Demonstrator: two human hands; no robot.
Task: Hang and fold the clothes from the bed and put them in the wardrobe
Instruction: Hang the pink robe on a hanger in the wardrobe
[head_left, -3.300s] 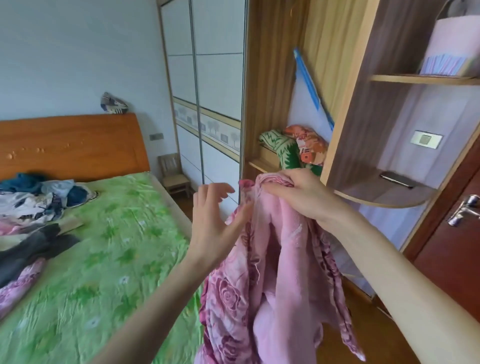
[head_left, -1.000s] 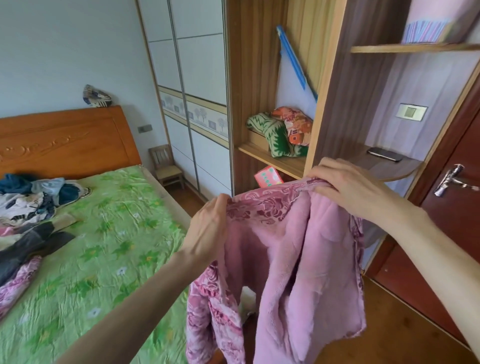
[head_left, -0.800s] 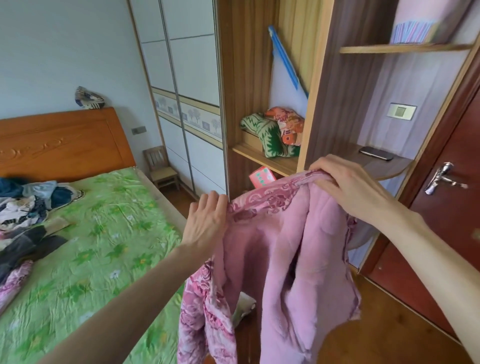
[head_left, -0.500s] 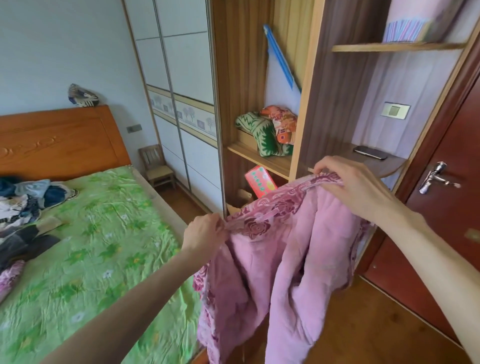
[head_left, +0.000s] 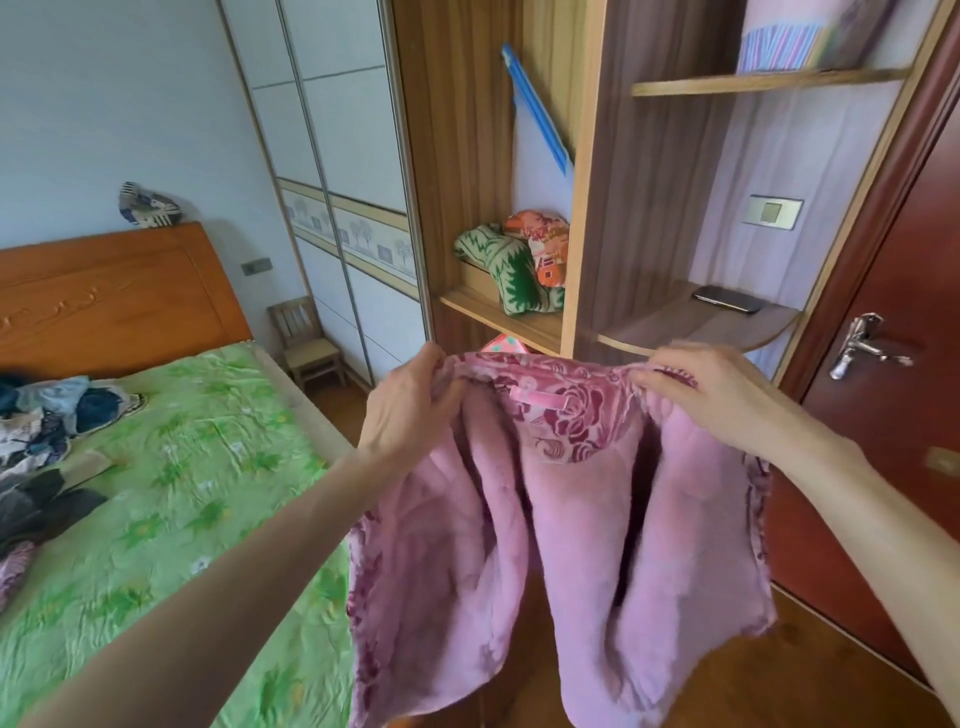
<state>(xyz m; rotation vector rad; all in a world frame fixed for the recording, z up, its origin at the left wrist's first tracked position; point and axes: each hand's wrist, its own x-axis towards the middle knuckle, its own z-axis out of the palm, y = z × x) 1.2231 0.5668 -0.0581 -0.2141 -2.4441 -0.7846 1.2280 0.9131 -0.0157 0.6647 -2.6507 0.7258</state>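
A pink fleece-lined jacket (head_left: 571, 519) with a rose pattern hangs open in front of me, its lining and a small pink neck loop facing me. My left hand (head_left: 410, 410) grips the collar at its left end and my right hand (head_left: 701, 395) grips the right end, holding it spread at chest height. Behind it stands the open wardrobe (head_left: 582, 171) with a wooden shelf (head_left: 498, 317). A pile of clothes (head_left: 47, 441) lies at the left on the bed (head_left: 171, 493) with its green sheet.
Folded green and orange bedding (head_left: 519, 260) sits on the wardrobe shelf. A phone (head_left: 727, 300) lies on the curved side shelf. A red-brown door (head_left: 893, 415) with a metal handle is at the right. A small wooden chair (head_left: 306, 343) stands by the sliding wardrobe doors (head_left: 337, 156).
Both hands have moved apart along the collar, spreading the jacket open and level so its lining faces me. Before, it hung bunched and slanted.
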